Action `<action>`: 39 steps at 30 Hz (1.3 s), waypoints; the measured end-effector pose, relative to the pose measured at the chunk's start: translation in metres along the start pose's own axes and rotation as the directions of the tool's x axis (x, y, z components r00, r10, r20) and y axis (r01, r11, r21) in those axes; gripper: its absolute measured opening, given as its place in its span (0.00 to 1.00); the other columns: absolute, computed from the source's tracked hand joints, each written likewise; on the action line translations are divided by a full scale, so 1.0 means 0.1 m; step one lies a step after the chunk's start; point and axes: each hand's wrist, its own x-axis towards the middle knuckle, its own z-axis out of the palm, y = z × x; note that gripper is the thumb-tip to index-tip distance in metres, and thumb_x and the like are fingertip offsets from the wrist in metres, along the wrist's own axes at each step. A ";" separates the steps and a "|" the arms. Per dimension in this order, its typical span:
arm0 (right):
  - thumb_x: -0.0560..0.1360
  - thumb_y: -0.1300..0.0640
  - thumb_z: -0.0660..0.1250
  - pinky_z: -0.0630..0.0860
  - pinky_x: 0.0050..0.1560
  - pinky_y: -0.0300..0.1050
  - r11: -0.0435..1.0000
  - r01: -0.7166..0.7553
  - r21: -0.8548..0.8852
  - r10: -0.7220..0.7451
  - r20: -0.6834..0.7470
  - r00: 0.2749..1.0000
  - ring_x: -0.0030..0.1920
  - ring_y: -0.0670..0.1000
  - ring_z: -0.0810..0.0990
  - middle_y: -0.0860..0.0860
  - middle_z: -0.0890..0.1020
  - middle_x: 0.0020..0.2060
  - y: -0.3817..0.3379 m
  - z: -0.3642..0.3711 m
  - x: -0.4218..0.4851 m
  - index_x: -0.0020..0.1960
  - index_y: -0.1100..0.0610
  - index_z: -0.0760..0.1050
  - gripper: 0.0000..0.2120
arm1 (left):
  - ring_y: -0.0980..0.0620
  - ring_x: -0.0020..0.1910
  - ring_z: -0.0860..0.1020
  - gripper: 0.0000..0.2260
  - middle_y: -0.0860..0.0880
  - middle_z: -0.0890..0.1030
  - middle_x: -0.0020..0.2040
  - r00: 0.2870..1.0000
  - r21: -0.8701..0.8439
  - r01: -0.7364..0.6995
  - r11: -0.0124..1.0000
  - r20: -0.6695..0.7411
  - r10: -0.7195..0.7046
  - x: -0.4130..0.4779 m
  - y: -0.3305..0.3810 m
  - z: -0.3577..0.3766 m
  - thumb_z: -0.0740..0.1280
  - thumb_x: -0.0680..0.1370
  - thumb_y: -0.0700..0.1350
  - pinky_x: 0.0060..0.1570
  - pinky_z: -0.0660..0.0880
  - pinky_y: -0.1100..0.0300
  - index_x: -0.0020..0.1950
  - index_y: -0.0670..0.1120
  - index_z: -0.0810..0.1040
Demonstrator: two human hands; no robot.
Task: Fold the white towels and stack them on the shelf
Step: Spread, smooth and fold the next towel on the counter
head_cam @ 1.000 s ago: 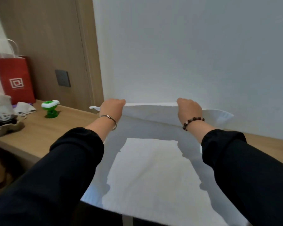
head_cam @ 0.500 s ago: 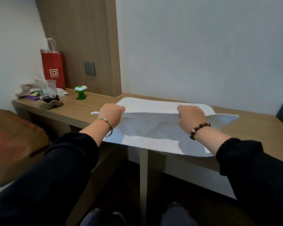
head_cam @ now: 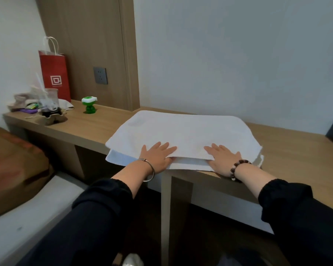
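Towel (head_cam: 181,135) lies folded on the desk (head_cam: 96,125); we've got left hand (head_cam: 158,156) and right hand (head_cam: 222,157) flat on its near edge, fingers straight, gripping nothing.

A bedroom; bed (head_cam: 17,217) beside a wooden desk (head_cam: 96,127); wall socket (head_cam: 100,75) above.

wood desk (head_cam: 96,125) w/ towel (head_cam: 183,135), bag (head_cam: 55,74)

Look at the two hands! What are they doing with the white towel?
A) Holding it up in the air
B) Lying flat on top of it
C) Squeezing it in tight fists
B: the left hand and the right hand both lie flat and open on the folded white towel, which rests on the wooden desk.
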 end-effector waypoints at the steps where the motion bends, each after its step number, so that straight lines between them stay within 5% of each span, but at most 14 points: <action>1: 0.81 0.41 0.48 0.47 0.71 0.68 1.000 -0.004 0.007 0.004 -0.002 1.000 0.77 0.51 0.44 0.45 0.45 0.78 0.05 -0.01 0.09 0.77 0.41 0.45 0.27 | 0.50 0.77 0.45 0.22 0.56 0.48 0.78 1.000 -0.012 0.005 1.000 0.016 -0.005 0.09 0.00 -0.01 0.45 0.82 0.58 0.71 0.42 0.37 0.76 0.62 0.48; 10: 0.80 0.39 0.49 0.50 0.71 0.62 0.994 -0.069 0.087 0.084 -0.176 0.981 0.75 0.52 0.56 0.47 0.60 0.75 0.05 -0.01 0.57 0.75 0.47 0.58 0.26 | 0.51 0.77 0.48 0.23 0.55 0.50 0.78 0.999 -0.017 0.052 0.999 -0.015 -0.052 0.58 -0.03 -0.08 0.46 0.81 0.59 0.73 0.44 0.42 0.76 0.60 0.51; 17: 0.78 0.55 0.60 0.58 0.71 0.45 0.927 0.100 0.361 -0.012 -0.237 0.971 0.72 0.52 0.64 0.50 0.67 0.72 0.26 -0.01 0.36 0.72 0.52 0.67 0.21 | 0.51 0.72 0.63 0.18 0.51 0.66 0.73 0.953 -0.193 -0.214 0.958 -0.257 0.161 0.54 0.61 0.03 0.58 0.81 0.50 0.71 0.59 0.52 0.72 0.53 0.68; 21: 0.79 0.54 0.60 0.60 0.71 0.47 0.935 0.067 0.349 0.042 -0.295 0.955 0.68 0.51 0.69 0.49 0.74 0.67 0.47 -0.01 0.16 0.68 0.51 0.72 0.18 | 0.47 0.56 0.75 0.09 0.49 0.81 0.51 0.920 -0.211 -0.222 0.952 -0.369 0.133 0.58 0.79 0.00 0.60 0.80 0.44 0.51 0.72 0.54 0.50 0.48 0.80; 24: 0.78 0.52 0.57 0.52 0.74 0.59 0.973 -0.133 0.189 0.191 -0.332 0.924 0.64 0.52 0.72 0.48 0.78 0.62 0.62 0.00 0.10 0.64 0.48 0.74 0.16 | 0.47 0.45 0.75 0.06 0.49 0.77 0.39 0.901 -0.174 -0.171 0.970 -0.425 0.083 0.57 0.80 0.00 0.61 0.76 0.40 0.37 0.66 0.57 0.41 0.48 0.74; 27: 0.78 0.52 0.56 0.47 0.72 0.61 0.948 -0.291 0.128 0.317 -0.314 0.895 0.65 0.53 0.71 0.48 0.77 0.62 0.65 0.00 0.12 0.66 0.46 0.71 0.18 | 0.46 0.46 0.75 0.10 0.47 0.80 0.43 0.858 -0.179 -0.127 0.976 -0.514 0.017 0.55 0.80 -0.03 0.61 0.73 0.36 0.40 0.69 0.56 0.49 0.46 0.78; 31: 0.78 0.56 0.59 0.63 0.70 0.53 0.924 -0.225 0.310 0.317 -0.289 0.904 0.67 0.55 0.70 0.51 0.74 0.66 0.69 -0.01 0.14 0.69 0.51 0.70 0.19 | 0.43 0.44 0.76 0.09 0.44 0.80 0.40 0.758 -0.252 -0.132 0.959 -0.649 -0.066 0.51 0.74 -0.04 0.61 0.76 0.34 0.42 0.71 0.52 0.44 0.41 0.80; 35: 0.78 0.64 0.61 0.66 0.61 0.41 0.878 -0.116 0.464 0.263 -0.268 0.927 0.68 0.53 0.69 0.51 0.72 0.68 0.78 -0.01 0.08 0.67 0.54 0.72 0.18 | 0.44 0.44 0.75 0.08 0.46 0.76 0.36 0.830 -0.146 -0.095 0.985 -0.558 -0.002 0.48 0.74 -0.02 0.61 0.74 0.37 0.40 0.64 0.56 0.35 0.42 0.73; 39: 0.75 0.70 0.60 0.65 0.58 0.40 0.861 -0.056 0.505 0.203 -0.241 0.949 0.69 0.54 0.68 0.52 0.72 0.68 0.90 -0.04 -0.05 0.63 0.51 0.74 0.22 | 0.47 0.61 0.72 0.08 0.49 0.80 0.57 0.820 -0.116 -0.341 0.933 -0.522 0.235 0.45 0.85 -0.04 0.65 0.74 0.41 0.57 0.66 0.56 0.51 0.44 0.80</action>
